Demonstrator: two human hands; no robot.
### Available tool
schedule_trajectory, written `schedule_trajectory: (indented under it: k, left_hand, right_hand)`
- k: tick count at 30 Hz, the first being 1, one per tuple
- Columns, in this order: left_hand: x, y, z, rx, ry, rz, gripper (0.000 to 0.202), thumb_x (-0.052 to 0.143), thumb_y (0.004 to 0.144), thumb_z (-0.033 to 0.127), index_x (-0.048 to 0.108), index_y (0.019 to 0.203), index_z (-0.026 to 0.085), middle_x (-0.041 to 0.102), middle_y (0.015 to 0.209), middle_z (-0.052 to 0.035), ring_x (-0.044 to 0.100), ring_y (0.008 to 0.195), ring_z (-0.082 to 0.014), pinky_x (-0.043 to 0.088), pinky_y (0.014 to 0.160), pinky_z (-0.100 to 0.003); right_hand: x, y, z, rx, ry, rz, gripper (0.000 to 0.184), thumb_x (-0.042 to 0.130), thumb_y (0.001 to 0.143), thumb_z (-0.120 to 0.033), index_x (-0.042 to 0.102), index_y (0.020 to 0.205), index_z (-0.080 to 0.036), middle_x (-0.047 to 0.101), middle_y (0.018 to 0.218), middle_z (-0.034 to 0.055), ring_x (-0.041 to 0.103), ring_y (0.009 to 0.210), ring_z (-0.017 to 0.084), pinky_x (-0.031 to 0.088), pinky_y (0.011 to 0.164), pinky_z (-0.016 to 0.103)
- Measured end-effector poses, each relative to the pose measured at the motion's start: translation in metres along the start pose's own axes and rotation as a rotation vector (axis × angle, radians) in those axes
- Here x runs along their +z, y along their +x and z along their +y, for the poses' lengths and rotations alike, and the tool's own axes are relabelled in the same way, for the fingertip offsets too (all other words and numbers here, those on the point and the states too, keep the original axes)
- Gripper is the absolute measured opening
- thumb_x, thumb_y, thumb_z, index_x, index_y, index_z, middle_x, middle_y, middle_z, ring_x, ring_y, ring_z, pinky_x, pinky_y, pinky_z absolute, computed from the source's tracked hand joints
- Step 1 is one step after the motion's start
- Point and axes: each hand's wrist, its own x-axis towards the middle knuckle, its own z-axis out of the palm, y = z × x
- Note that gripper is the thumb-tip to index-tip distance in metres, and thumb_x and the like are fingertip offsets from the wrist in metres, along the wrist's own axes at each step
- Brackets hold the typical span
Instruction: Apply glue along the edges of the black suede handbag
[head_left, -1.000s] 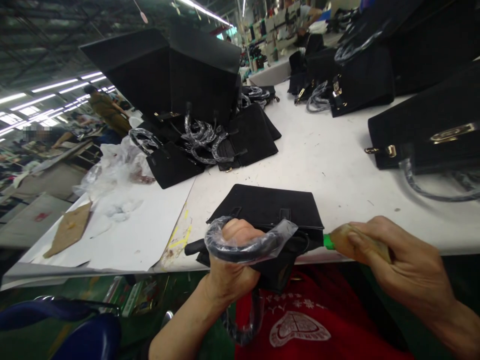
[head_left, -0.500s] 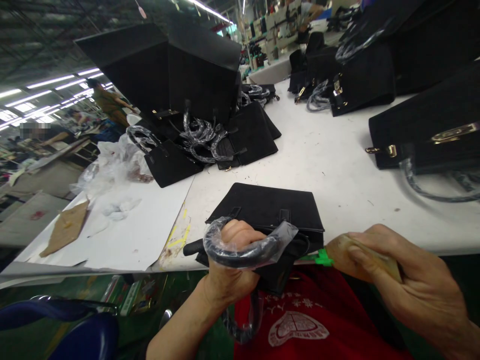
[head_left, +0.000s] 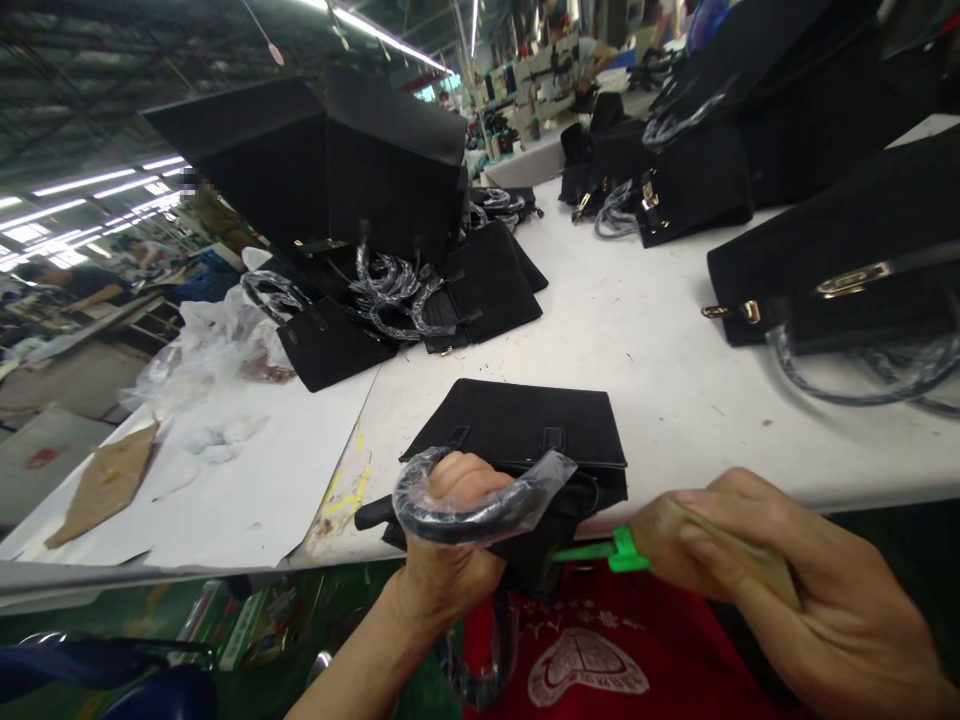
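A small black handbag (head_left: 517,420) lies at the table's front edge, its plastic-wrapped handle (head_left: 480,525) looping over my left hand (head_left: 461,490). The fingers of that hand are closed on the bag's body behind the handle; a second wrapped handle (head_left: 480,670) hangs below. In my right hand (head_left: 750,560) is a yellowish squeeze bottle (head_left: 675,530) with a green nozzle (head_left: 622,550). The nozzle's thin tip points left, at the black material beneath my left hand; whether it touches cannot be made out.
Behind stands a stack of black bags (head_left: 390,170) with wrapped handles. More black bags (head_left: 832,260) with gold hardware lie at the right on the white table (head_left: 622,340). Crumpled plastic (head_left: 202,350) and brown cardboard (head_left: 105,485) are at the left. A blue chair (head_left: 150,690) stands below.
My right hand has brought the green nozzle left and slightly down, from beside the bag to the black material under my left hand. The whole view has shifted a little.
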Motion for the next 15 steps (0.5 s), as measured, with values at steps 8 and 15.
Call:
schedule_trajectory:
  k: [8,15]
  left_hand:
    - [-0.01,0.01,-0.005,-0.056,0.023,0.025,0.007,0.063,0.083,0.014,0.066,0.08,0.019,0.064,0.071,0.0012,0.061,0.064,-0.0144,0.046,0.063,-0.029]
    - [-0.048,0.034,-0.03,-0.211,-0.015,0.117,0.009,0.067,0.081,0.012,0.067,0.081,0.021,0.066,0.077,0.0034,0.061,0.07,-0.0116,0.048,0.065,-0.021]
  right_hand:
    - [0.011,-0.003,0.017,0.522,0.325,0.088,0.021,0.067,0.087,-0.043,0.071,0.085,-0.023,0.071,0.079,0.0026,0.068,0.067,0.015,0.056,0.059,0.019]
    - [-0.004,-0.008,0.073,1.08,0.898,0.488,0.046,0.087,0.054,-0.047,0.071,0.092,-0.026,0.074,0.091,0.0029,0.071,0.075,0.02,0.062,0.06,0.026]
